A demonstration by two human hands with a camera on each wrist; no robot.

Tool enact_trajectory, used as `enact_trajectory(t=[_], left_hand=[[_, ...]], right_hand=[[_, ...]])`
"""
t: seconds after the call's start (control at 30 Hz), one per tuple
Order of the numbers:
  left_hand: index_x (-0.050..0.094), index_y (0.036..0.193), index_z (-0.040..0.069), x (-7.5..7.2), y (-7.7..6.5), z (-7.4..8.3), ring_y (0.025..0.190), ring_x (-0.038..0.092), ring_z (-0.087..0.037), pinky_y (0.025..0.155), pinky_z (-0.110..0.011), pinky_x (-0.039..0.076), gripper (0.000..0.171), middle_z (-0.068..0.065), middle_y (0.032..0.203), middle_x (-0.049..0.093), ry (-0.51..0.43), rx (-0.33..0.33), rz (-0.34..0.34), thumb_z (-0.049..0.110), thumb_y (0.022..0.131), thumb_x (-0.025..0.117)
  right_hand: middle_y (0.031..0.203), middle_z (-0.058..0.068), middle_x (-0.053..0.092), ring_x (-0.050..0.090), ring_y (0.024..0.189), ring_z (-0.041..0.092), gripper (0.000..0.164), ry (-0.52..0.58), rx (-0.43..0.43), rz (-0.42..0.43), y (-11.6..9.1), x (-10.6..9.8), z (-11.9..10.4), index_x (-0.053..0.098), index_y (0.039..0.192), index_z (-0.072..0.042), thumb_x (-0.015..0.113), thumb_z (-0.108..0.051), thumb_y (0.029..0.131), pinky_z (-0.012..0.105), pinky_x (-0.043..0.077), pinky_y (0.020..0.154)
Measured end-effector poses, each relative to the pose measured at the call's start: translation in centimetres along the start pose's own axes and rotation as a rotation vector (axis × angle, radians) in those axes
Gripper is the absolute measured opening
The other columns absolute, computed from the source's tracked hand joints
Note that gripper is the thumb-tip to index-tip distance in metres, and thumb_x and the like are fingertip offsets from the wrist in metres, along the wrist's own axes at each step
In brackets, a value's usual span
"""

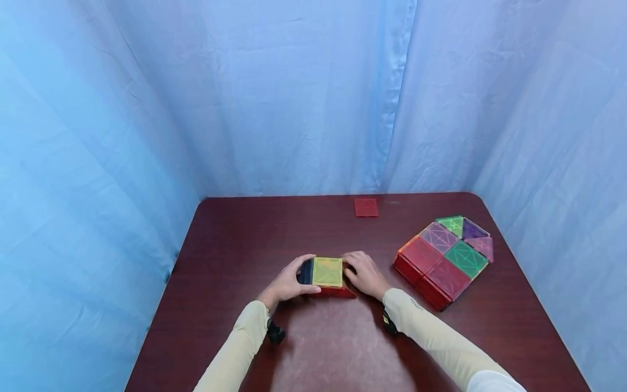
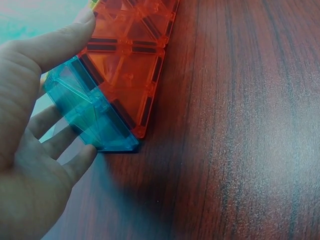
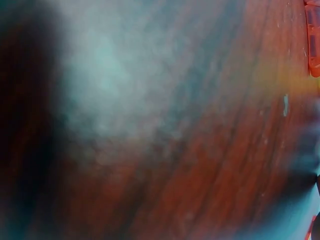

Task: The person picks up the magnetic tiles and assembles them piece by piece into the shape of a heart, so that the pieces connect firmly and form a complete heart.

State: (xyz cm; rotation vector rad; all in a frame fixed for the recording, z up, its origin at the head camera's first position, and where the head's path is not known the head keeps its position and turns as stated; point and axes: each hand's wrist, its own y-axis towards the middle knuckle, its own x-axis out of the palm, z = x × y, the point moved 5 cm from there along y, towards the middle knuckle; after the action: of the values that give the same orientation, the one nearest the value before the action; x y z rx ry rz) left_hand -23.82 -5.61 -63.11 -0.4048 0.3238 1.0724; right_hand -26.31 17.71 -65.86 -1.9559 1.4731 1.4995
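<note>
A low block of magnetic tiles (image 1: 338, 292) stands between both hands, with a yellow square tile (image 1: 327, 271) on top. Its front is made of red translucent tiles (image 2: 125, 75), and a blue tile (image 2: 92, 112) slants at the left end. My left hand (image 1: 286, 282) grips this end, thumb along the front upper edge and fingers around the far side. At the right end, my right hand (image 1: 366, 275) holds the block with bent fingers by the yellow tile's edge. The right wrist view is mostly blurred tabletop, with a red tile edge (image 3: 314, 40) at its right border.
On the right of the dark wood table (image 1: 235, 234) stands a larger tile block, with red squares (image 1: 421, 254), a green square (image 1: 465, 258) and a purple square (image 1: 439, 237) on top. Triangular tiles (image 1: 474, 230) extend behind it. One red square tile (image 1: 366, 207) lies near the back edge.
</note>
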Motion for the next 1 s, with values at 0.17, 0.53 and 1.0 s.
enact_trajectory(t=[0.17, 0.53, 1.0], left_hand=[[0.042, 0.153, 0.024, 0.0, -0.1, -0.2, 0.127, 0.056, -0.036, 0.102, -0.052, 0.048, 0.089, -0.010, 0.147, 0.049, -0.018, 0.004, -0.003, 0.035, 0.078, 0.089], [0.041, 0.153, 0.026, -0.3, 0.1, -0.1, 0.122, 0.057, -0.034, 0.101, -0.051, 0.049, 0.088, -0.009, 0.145, 0.050, -0.034, -0.002, -0.002, 0.038, 0.080, 0.087], [0.038, 0.156, 0.027, -0.5, -0.1, -0.3, 0.128, 0.052, -0.035, 0.107, -0.055, 0.045, 0.089, -0.008, 0.152, 0.044, -0.028, -0.005, -0.018, 0.038, 0.082, 0.086]], right_hand=[[0.110, 0.003, 0.073, 0.062, 0.105, 0.026, 0.018, 0.024, 0.054, 0.000, 0.0, 0.1, 0.0, 0.074, 0.110, -0.011, 0.071, -0.015, 0.093, 0.047, 0.049, 0.093], [0.105, 0.004, 0.071, 0.062, 0.095, 0.022, 0.016, 0.110, 0.040, -0.106, 1.1, 0.1, -0.4, 0.070, 0.109, -0.010, 0.067, -0.014, 0.094, 0.042, 0.052, 0.087], [0.113, 0.005, 0.071, 0.063, 0.104, 0.024, 0.023, 0.115, 0.074, -0.149, 1.4, 0.2, -0.3, 0.069, 0.118, -0.011, 0.065, -0.014, 0.096, 0.044, 0.051, 0.094]])
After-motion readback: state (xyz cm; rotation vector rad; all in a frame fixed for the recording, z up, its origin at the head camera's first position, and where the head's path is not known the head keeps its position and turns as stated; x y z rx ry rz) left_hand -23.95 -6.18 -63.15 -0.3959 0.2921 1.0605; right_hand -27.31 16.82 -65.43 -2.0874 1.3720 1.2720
